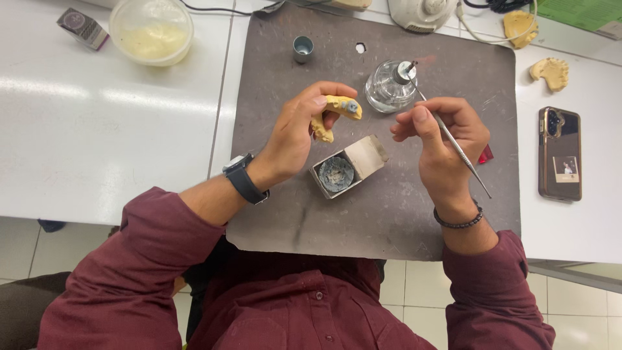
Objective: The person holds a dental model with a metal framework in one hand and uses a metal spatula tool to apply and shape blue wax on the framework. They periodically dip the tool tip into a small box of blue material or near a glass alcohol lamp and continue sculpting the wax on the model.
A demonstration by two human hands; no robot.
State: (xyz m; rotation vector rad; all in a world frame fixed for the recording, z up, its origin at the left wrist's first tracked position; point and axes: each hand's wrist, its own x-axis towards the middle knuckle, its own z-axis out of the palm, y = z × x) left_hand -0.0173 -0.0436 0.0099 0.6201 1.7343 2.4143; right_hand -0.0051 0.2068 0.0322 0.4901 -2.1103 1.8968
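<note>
beside the glass burner (389,87), left hand (295,133) holds yellow cast (337,110); right hand (447,146) holds metal tool (463,159)

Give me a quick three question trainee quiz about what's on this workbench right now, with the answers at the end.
1. True or false: the left hand holds the yellow dental cast.
2. Which thing does the tip of the metal instrument in the right hand point toward? A) glass spirit lamp B) phone C) plastic bowl
3. Fill in: the small open box lies on the grey ___.

Key: 1 true; 2 A; 3 mat.
</note>
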